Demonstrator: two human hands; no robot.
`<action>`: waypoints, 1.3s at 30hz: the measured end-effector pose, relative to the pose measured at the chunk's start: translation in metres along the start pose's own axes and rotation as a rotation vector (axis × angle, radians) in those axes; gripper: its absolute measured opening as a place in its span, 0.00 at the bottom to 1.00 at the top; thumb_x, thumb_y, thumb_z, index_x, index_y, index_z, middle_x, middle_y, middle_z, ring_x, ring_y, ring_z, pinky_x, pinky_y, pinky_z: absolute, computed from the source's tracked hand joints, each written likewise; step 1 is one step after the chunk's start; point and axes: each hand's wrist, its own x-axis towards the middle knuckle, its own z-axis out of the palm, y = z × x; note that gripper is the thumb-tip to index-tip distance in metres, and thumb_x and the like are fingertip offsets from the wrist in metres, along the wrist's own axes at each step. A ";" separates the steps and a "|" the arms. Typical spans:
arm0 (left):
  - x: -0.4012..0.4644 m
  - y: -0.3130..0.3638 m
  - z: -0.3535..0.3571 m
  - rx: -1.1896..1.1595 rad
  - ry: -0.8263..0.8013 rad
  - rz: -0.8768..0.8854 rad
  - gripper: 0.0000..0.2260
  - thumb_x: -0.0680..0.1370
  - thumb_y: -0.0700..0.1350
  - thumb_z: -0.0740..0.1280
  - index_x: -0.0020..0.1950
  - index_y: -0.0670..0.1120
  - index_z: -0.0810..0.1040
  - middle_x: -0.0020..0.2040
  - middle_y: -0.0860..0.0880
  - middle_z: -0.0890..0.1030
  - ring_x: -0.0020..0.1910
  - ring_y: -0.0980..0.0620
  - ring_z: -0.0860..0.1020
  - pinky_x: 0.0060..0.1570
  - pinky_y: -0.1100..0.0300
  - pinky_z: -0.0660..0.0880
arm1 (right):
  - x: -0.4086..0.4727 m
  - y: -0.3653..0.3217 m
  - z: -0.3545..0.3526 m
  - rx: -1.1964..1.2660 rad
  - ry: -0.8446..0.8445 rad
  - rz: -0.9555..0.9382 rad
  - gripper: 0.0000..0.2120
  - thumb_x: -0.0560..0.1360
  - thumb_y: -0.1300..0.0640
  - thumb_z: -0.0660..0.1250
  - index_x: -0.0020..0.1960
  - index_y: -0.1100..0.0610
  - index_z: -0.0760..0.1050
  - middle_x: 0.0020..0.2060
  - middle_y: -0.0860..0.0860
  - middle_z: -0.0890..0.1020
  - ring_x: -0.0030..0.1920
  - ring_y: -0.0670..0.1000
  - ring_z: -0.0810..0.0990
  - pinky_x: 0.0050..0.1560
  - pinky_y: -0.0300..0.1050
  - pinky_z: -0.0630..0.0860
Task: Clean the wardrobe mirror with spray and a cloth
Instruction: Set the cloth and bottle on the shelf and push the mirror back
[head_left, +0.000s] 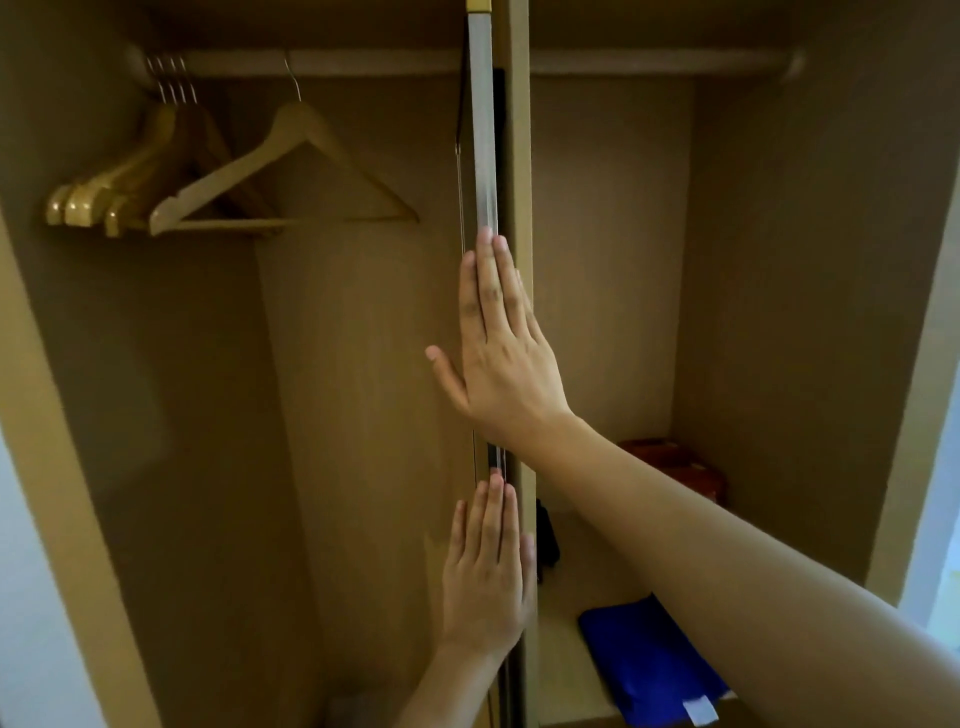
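- Right in the middle of the open wardrobe, both hands sit flat against the thin edge-on door panel, which runs top to bottom between the two compartments.
- The right hand is the upper one, fingers straight and held together, thumb sticking out to the left, palm pressing on the panel's edge.
- The left hand is straight below it, also flat with fingers straight and together, touching the same edge. Neither hand grips anything.
- Can't tell whether that panel is the mirror, since only its narrow side shows.
- A blue cloth lies folded on the wardrobe floor, to the right of the left hand and under the right forearm.
- Up and left of the right hand, a single wooden hanger hangs from the rail, with a bunch of hangers further left.
- Something reddish brown sits at the back, right of the right wrist, too dim to make out.
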 end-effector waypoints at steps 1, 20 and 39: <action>0.003 -0.003 0.005 0.002 0.002 -0.006 0.26 0.84 0.51 0.46 0.79 0.45 0.42 0.80 0.48 0.43 0.79 0.51 0.47 0.77 0.55 0.46 | 0.001 0.002 0.005 -0.003 -0.005 -0.004 0.38 0.81 0.45 0.57 0.77 0.68 0.44 0.77 0.65 0.49 0.77 0.55 0.39 0.77 0.46 0.36; 0.017 -0.030 0.047 0.006 0.046 0.018 0.25 0.84 0.50 0.47 0.79 0.43 0.44 0.80 0.47 0.45 0.78 0.50 0.49 0.76 0.53 0.50 | 0.004 0.020 0.050 0.061 0.004 -0.028 0.37 0.80 0.48 0.59 0.77 0.68 0.47 0.77 0.65 0.52 0.78 0.61 0.46 0.78 0.48 0.42; -0.018 0.036 -0.012 -0.304 -0.196 -0.222 0.19 0.82 0.47 0.57 0.72 0.46 0.66 0.76 0.50 0.63 0.76 0.56 0.59 0.75 0.56 0.56 | -0.122 0.046 -0.045 0.386 -0.402 0.285 0.31 0.79 0.58 0.62 0.79 0.53 0.54 0.77 0.50 0.59 0.77 0.49 0.54 0.78 0.54 0.52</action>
